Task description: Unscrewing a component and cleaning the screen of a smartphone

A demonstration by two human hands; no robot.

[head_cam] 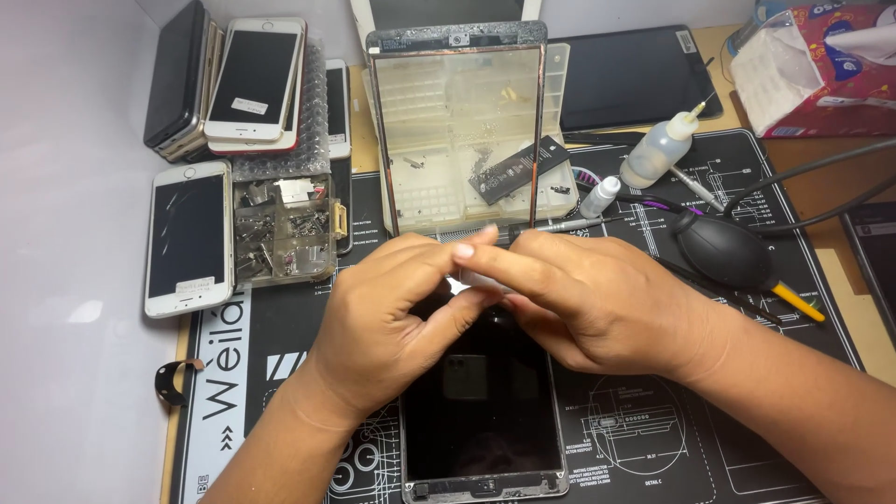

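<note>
Black tablet (481,411) lies half hidden under your left hand (392,313) and right hand (583,299); both pinch something small and pale (464,283), too covered to identify.

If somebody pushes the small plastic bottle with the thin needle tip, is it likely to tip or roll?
The squeeze bottle already lies tilted on the mat, so it probably cannot tip further. Its round body would likely roll or slide aside. It looks translucent and small, so probably light, and the thin needle may bend.
</note>
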